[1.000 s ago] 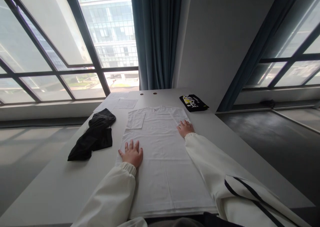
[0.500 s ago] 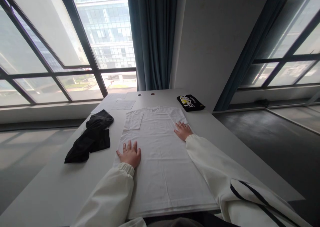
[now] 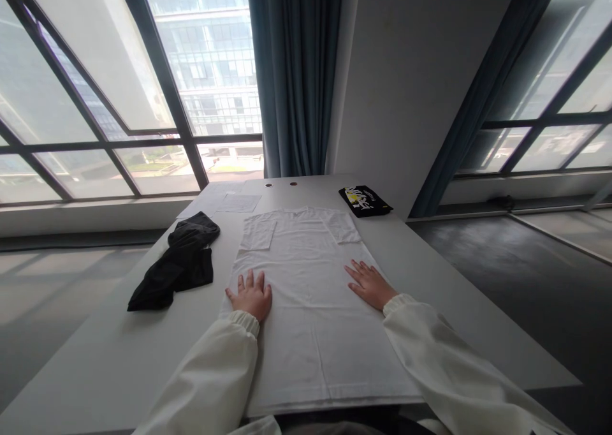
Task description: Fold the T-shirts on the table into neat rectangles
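Note:
A white T-shirt (image 3: 306,294) lies spread on the table, its collar toward the far end and its hem at the near edge. Both short sleeves are folded inward over the body; creases run across the cloth. My left hand (image 3: 252,296) rests on the shirt's left side, fingers spread. On the right side of the shirt, below the folded sleeve, my right hand (image 3: 371,283) lies palm down with its fingers stretched out. Neither hand grips anything.
Left of the shirt lies a crumpled black garment (image 3: 176,263). A folded black item with white and yellow print (image 3: 366,201) sits at the far right. Paper sheets (image 3: 239,203) lie at the far left of the white table (image 3: 95,371). Windows and a blue curtain (image 3: 296,78) stand beyond.
My right hand has moved off the right sleeve, toward me and to the right along the shirt's edge. My left hand stays in about the same place. The view has shifted slightly.

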The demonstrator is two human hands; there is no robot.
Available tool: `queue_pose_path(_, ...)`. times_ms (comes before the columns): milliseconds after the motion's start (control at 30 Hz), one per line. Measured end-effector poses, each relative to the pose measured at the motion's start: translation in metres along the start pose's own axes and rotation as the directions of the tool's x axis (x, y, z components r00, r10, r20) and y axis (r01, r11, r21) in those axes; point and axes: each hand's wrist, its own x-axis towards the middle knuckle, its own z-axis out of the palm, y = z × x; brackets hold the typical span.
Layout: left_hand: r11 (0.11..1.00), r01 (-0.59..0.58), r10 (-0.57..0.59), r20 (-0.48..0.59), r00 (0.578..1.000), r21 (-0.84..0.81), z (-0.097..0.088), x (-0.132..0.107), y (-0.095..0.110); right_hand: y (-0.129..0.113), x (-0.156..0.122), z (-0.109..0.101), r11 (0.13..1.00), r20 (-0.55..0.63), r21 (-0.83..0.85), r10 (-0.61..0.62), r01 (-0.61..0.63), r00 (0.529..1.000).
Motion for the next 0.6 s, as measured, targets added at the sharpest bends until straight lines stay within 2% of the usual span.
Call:
queue_pose_path(133,1.000,-0.005,0.005,-0.008,1.000,-0.013,0.002,0.002,-0.002,0.005,-0.004,-0.007,0.998,-0.020,0.035,-0.042,0.043,0.999)
queue_pose_path(433,0.999,-0.030,0.029,0.044,0.999,0.020,-0.001,-0.003,-0.001,-0.009,0.002,-0.015,1.000,-0.019,-0.002,0.029,-0.029,0.999)
queue_pose_path(533,0.995,-0.087,0.082,0.084,0.993,0.046,-0.003,-0.004,-0.011,-0.009,0.002,-0.015,0.999,-0.026,-0.004,0.032,-0.032,0.999)
queue_pose_path(600,0.985,-0.162,0.155,0.105,0.982,0.064,-0.004,-0.003,-0.027,-0.008,0.002,-0.014,1.000,-0.032,0.003,0.029,-0.029,0.999)
